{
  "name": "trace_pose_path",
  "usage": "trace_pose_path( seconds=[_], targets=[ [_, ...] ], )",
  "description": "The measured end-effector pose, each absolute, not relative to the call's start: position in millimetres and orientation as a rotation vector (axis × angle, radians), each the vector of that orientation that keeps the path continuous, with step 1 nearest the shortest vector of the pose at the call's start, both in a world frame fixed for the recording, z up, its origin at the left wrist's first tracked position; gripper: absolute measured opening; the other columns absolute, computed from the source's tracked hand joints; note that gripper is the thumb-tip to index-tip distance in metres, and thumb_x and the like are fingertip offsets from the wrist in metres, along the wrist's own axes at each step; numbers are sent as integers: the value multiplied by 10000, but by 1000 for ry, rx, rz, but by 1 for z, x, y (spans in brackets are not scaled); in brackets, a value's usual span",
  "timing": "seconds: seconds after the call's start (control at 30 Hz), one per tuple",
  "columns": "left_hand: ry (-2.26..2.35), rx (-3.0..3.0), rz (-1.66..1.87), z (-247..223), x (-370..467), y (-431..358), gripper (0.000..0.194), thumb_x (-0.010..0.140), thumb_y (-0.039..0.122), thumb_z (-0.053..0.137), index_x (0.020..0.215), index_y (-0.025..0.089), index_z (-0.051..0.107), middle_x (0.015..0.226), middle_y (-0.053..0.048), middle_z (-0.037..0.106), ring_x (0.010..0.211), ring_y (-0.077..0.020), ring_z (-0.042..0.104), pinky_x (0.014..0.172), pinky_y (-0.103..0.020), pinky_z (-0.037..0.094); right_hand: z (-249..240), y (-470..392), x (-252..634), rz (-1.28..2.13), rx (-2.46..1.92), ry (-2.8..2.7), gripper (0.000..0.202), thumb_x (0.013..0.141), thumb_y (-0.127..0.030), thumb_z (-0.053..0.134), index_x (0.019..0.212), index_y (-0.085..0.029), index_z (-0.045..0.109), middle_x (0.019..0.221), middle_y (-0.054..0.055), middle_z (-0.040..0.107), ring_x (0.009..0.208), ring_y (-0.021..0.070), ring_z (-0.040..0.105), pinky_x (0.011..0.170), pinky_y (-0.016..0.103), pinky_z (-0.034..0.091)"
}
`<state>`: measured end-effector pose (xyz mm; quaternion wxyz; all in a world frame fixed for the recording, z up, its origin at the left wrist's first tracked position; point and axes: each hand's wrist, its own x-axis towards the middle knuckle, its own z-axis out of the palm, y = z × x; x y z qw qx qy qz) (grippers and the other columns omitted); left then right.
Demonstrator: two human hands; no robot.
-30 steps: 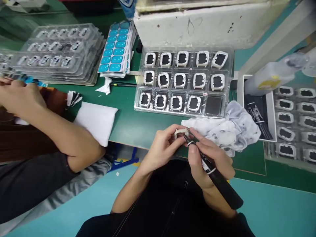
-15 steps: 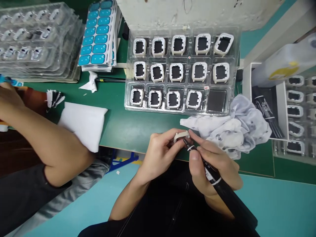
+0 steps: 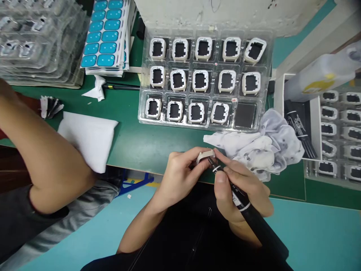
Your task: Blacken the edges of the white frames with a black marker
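Between thumb and fingers, my left hand (image 3: 179, 177) pinches a small beige watch-case frame (image 3: 205, 154) just beyond the table's front edge. My right hand (image 3: 244, 188) is closed round a black marker pen (image 3: 239, 197), whose tip meets or nearly meets the frame's inner side; the exact contact is too small to tell. A fingertip of my right hand is close to the frame's right end. Beyond my hands lies a clear plastic tray (image 3: 180, 125) with rows of similar frames; its front right pocket (image 3: 244, 115) holds no frame.
A crumpled stained cloth (image 3: 254, 150) lies right of my hands, beside a white box (image 3: 318, 128) with pens and a bottle (image 3: 318, 73). At left are a folded white cloth (image 3: 87, 137), blue sticker sheets (image 3: 105, 35), stacked trays (image 3: 36, 56) and another person's arm (image 3: 47, 154).
The whole view has shifted slightly, moving most things a little left in the picture. The other person's arm has moved left and slightly up. My grips look the same.
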<state>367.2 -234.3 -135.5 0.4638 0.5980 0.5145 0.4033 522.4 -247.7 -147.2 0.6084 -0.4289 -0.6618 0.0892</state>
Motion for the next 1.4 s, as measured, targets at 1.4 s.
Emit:
trace_pose_path(
  seconds=[1.4],
  targets=[
    [1288, 1492, 1005, -136, 369, -236, 164, 1079, 268, 715, 1098, 166, 842, 765, 8, 772, 599, -92, 572, 572, -206, 461, -140, -246, 519, 218, -1011, -1543, 214, 929, 8, 766, 1040, -170, 724, 883, 8, 789, 960, 324, 891, 783, 433, 823]
  ],
)
